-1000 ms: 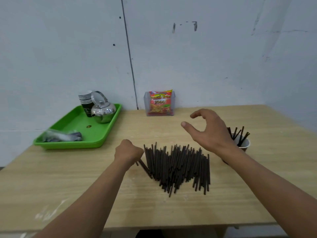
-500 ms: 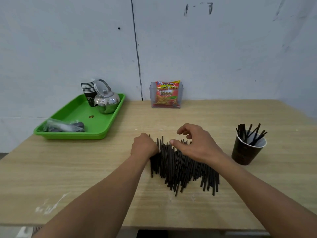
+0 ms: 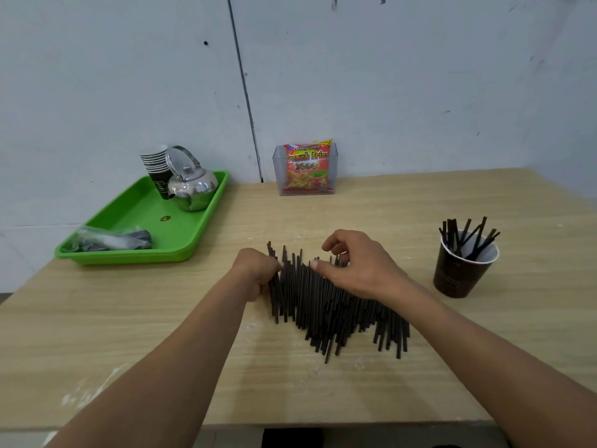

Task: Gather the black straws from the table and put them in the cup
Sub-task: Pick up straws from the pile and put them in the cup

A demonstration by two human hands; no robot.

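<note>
- Black straws (image 3: 323, 312): thin, straight, matte sticks in a loose fan on the pale wood-grain tabletop (image 3: 161, 318), lying under and between both grips.
- Left grip (image 3: 258, 273): a curled fist against the pile's left edge. I cannot tell whether its hidden fingers hold any straws.
- Right grip (image 3: 358, 270): narrow, with the thumb tip on the straws and bent fingers hooked over their far ends.
- Cup (image 3: 458, 273): dark paper with a white inside, standing upright well to the right of the right grip. A few straws lean in it.
- Green plastic tray (image 3: 193, 240): beyond and left of the left grip, carrying a shiny round metal kettle (image 3: 193, 187).
- A second ago the right grip hovered wide above the pile and the left fist sat clear of it; now both are on the pile.
</note>
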